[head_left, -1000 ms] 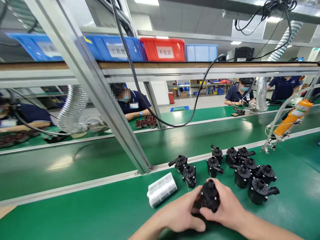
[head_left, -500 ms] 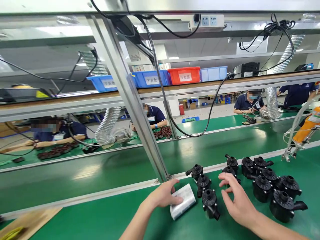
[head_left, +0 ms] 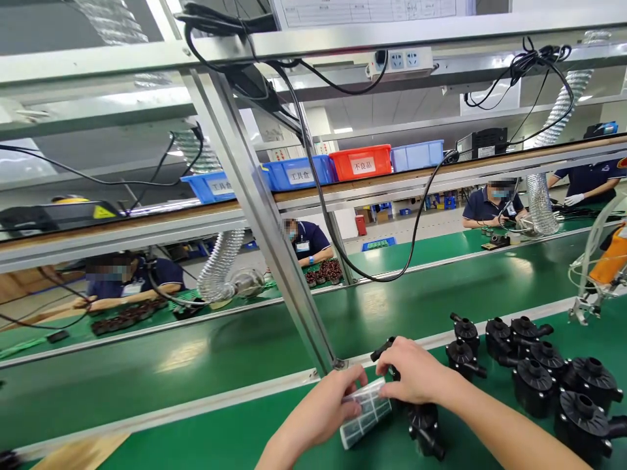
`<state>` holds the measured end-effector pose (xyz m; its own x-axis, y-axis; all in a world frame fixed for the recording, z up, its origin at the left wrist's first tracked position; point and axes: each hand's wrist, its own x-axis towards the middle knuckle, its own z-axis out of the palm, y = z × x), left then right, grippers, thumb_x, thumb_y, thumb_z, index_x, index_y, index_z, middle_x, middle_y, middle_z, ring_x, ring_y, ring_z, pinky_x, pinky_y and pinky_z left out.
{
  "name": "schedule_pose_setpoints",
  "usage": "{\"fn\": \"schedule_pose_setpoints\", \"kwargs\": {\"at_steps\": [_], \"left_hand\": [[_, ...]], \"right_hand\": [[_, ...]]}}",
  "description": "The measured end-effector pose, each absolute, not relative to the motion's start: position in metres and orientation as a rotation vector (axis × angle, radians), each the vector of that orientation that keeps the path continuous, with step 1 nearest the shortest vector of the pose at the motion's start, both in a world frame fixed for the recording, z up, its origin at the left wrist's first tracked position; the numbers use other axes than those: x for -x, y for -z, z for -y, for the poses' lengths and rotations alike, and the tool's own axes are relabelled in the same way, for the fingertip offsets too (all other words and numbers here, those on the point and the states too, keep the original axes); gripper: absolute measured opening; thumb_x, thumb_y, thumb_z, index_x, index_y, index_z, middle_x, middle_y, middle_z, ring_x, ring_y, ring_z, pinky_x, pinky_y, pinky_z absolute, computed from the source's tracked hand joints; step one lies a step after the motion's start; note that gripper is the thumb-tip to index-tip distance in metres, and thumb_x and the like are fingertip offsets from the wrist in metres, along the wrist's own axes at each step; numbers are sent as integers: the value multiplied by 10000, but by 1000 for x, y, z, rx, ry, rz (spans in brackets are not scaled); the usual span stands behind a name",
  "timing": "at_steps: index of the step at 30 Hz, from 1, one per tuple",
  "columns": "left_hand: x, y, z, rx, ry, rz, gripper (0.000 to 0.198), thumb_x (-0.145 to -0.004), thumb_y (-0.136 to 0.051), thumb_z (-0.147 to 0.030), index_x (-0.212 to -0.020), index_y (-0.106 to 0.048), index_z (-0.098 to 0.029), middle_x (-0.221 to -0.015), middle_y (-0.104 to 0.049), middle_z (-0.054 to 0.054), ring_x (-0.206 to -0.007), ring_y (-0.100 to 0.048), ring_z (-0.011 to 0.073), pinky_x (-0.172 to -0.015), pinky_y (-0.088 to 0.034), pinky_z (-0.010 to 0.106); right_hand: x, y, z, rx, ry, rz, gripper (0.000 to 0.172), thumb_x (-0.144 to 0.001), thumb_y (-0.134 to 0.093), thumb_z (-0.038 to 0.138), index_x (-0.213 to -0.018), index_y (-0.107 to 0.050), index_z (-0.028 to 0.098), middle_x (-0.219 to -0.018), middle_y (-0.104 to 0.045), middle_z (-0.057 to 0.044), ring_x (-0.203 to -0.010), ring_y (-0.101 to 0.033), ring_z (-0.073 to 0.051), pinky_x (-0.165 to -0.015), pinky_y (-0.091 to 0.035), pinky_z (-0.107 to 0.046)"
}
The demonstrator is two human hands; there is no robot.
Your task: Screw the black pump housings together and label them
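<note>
A silvery-white label sheet with a grid of rectangles lies on the green work surface; it may be a small stack. My left hand holds it at the left edge, thumb on top. My right hand reaches across to the sheet's far right corner, thumb and fingers closed on it. Black pumps with side spouts stand beside the sheet. The nearest pump is below my right wrist, and another pump is mostly hidden behind that hand.
Several black pumps stand in a group to the right. An orange tool with hoses hangs at the right edge. A metal post rises ahead of my hands. Blue and red bins sit on the shelf. Co-workers sit across the line.
My right hand has moved left from beside the pumps to the corner of the label sheet. My left hand stays on the sheet. The view has tilted up slightly.
</note>
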<state>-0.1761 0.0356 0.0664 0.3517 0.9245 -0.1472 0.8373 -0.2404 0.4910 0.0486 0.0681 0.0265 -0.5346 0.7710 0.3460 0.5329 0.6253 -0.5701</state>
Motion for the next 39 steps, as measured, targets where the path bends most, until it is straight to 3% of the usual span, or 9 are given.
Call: {"fn": "schedule_pose_setpoints", "kwargs": {"at_steps": [4,9,20,25,30,34,37,39], "left_hand": [[174,-75,-37,-2148,-315,-1524,178,-780,-604,-274,-896,-719,-202,-793,-690,-1,-797,-603,245,-688,-358,290],[172,-73,-44,-2091,-488,-1528,238,-796,-614,-333,-845,-782,-171,-853,-762,39,-868,-640,272,-777,-430,322],[175,-77,-42,-2011,-574,-1502,318,-811,-638,-439,-786,-770,-151,-735,-666,24,-750,-541,218,-689,-397,301],[179,-78,-45,-1969,-619,-1462,364,-821,-664,-474,-857,-804,-140,-770,-696,42,-750,-551,218,-666,-405,294],[182,-73,-48,-1920,-649,-1458,393,-819,-665,-469,-895,-826,-119,-753,-720,52,-728,-578,224,-657,-415,300],[181,-68,-51,-1905,-685,-1461,415,-822,-675,-467,-960,-844,-115,-782,-759,63,-743,-620,242,-677,-446,313],[177,-71,-47,-1879,-687,-1403,407,-830,-701,-440,-1043,-843,-125,-865,-795,81,-785,-654,256,-711,-474,328],[174,-74,-44,-1840,-684,-1345,394,-811,-735,-390,-1099,-821,-136,-982,-806,92,-860,-679,268,-758,-502,335]], "right_hand": [[-50,-28,-67,1056,-554,2238,148,-801,-869,197,-874,-743,223,-937,-739,-38,-1021,-615,-276,-874,-456,-380],[-47,-24,-68,1086,-562,2179,53,-927,-740,184,-919,-693,207,-981,-732,-39,-1062,-590,-268,-925,-438,-395],[-45,-24,-65,1072,-504,2158,137,-1025,-640,184,-897,-686,183,-943,-730,-64,-1016,-595,-268,-881,-430,-409],[-45,-24,-70,978,-356,2125,46,-1001,-713,212,-973,-747,222,-923,-745,-33,-1018,-598,-243,-933,-435,-407],[-58,-25,-75,706,-140,2272,207,-1045,-574,181,-1053,-765,260,-1130,-732,-75,-1209,-524,-277,-1160,-297,-517],[-59,-25,-73,614,-265,2192,264,-1021,-635,257,-1270,-716,291,-1199,-729,-65,-1266,-497,-294,-1180,-287,-535],[-54,-23,-73,702,-527,2027,705,-920,-770,263,-1559,-472,268,-1157,-751,-46,-1275,-518,-288,-1129,-386,-494],[-52,-21,-75,720,-587,1991,784,-904,-758,210,-1596,-391,235,-1086,-769,-26,-1205,-583,-263,-1103,-424,-468]]}}
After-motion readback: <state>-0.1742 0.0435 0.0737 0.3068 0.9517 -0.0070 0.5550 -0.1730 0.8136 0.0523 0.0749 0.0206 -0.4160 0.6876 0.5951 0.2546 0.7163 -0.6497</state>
